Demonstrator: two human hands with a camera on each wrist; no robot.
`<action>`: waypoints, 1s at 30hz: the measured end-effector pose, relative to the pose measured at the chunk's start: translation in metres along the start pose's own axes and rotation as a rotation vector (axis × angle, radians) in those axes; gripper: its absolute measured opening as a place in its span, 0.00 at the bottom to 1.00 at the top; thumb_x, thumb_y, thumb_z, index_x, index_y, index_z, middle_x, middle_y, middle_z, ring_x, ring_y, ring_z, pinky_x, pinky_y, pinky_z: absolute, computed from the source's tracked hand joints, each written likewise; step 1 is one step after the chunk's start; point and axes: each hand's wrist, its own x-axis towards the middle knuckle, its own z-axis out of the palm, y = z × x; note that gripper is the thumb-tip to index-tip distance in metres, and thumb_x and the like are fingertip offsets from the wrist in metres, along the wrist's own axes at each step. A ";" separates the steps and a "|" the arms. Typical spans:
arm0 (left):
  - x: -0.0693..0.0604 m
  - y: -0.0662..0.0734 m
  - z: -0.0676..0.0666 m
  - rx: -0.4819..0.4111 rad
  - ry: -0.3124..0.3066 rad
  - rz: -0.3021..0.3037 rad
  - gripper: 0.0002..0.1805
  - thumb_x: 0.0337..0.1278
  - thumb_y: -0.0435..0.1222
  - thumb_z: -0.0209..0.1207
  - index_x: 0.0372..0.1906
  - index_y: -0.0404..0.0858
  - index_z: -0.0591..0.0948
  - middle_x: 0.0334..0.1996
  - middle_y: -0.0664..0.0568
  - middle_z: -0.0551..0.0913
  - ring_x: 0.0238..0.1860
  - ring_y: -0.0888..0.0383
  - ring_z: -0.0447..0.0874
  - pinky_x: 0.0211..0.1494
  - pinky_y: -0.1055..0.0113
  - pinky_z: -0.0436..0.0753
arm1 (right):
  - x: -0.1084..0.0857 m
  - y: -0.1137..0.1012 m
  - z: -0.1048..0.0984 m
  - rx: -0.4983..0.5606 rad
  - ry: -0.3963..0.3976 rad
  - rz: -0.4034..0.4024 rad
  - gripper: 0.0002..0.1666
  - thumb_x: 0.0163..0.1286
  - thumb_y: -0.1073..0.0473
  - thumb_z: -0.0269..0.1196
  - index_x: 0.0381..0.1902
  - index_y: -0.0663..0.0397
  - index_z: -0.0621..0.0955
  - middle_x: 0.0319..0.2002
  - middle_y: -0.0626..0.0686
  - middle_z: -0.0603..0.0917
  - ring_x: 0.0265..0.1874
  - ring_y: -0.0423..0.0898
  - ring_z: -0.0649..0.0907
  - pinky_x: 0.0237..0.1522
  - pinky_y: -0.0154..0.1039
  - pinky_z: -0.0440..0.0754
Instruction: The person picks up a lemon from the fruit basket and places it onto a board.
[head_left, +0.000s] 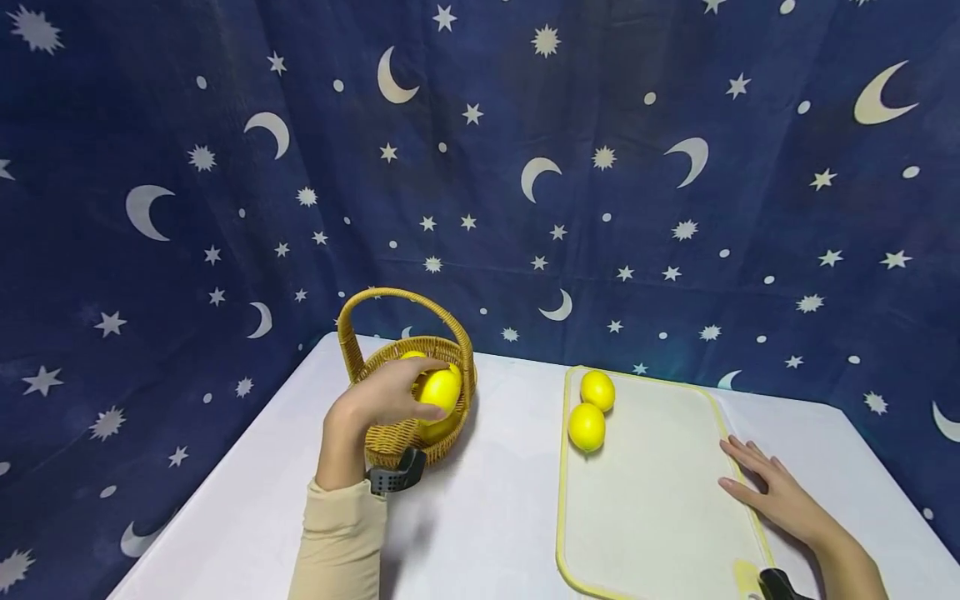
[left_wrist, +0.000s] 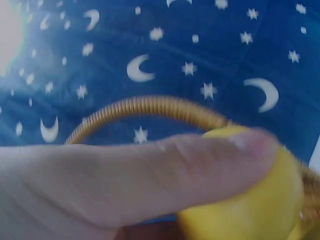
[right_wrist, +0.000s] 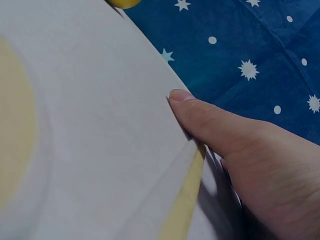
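Observation:
At the wicker basket (head_left: 386, 443), my left hand (head_left: 386, 392) grips a yellow lemon (head_left: 441, 389) between thumb and fingers, at the basket's opening. The left wrist view shows the thumb lying across this lemon (left_wrist: 260, 210), slightly blurred. More yellow fruit (head_left: 412, 355) is partly visible inside the basket, behind the hand. Two lemons, a farther one (head_left: 597, 390) and a nearer one (head_left: 587, 427), lie at the upper left of a white cutting board (head_left: 660, 500) with a yellow rim. My right hand (head_left: 780, 496) rests at the board's right edge, fingers extended.
The basket's tall arched handle (head_left: 405, 293) rises above its opening. A white-covered table (head_left: 502, 500) lies under everything. Behind and to the left hangs a dark blue cloth (head_left: 480, 183) with moons and stars.

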 end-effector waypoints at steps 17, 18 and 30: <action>0.044 0.058 0.056 -0.069 -0.200 0.278 0.28 0.46 0.42 0.71 0.54 0.47 0.75 0.49 0.59 0.80 0.51 0.63 0.78 0.56 0.70 0.76 | 0.005 -0.003 -0.005 0.000 -0.006 0.038 0.45 0.68 0.43 0.58 0.72 0.63 0.57 0.71 0.74 0.49 0.72 0.68 0.36 0.67 0.60 0.18; 0.049 0.060 0.065 -0.057 -0.217 0.289 0.27 0.46 0.42 0.71 0.54 0.46 0.75 0.48 0.59 0.80 0.51 0.63 0.77 0.55 0.71 0.76 | 0.004 -0.002 -0.004 0.003 -0.005 0.037 0.45 0.68 0.44 0.58 0.72 0.63 0.57 0.71 0.74 0.49 0.72 0.68 0.36 0.67 0.60 0.17; 0.069 0.069 0.130 -0.009 -0.336 0.346 0.26 0.41 0.46 0.73 0.46 0.43 0.76 0.38 0.60 0.78 0.39 0.67 0.74 0.44 0.78 0.73 | 0.001 -0.004 0.001 0.004 -0.001 0.037 0.44 0.68 0.44 0.58 0.72 0.63 0.57 0.70 0.74 0.50 0.72 0.67 0.35 0.67 0.60 0.18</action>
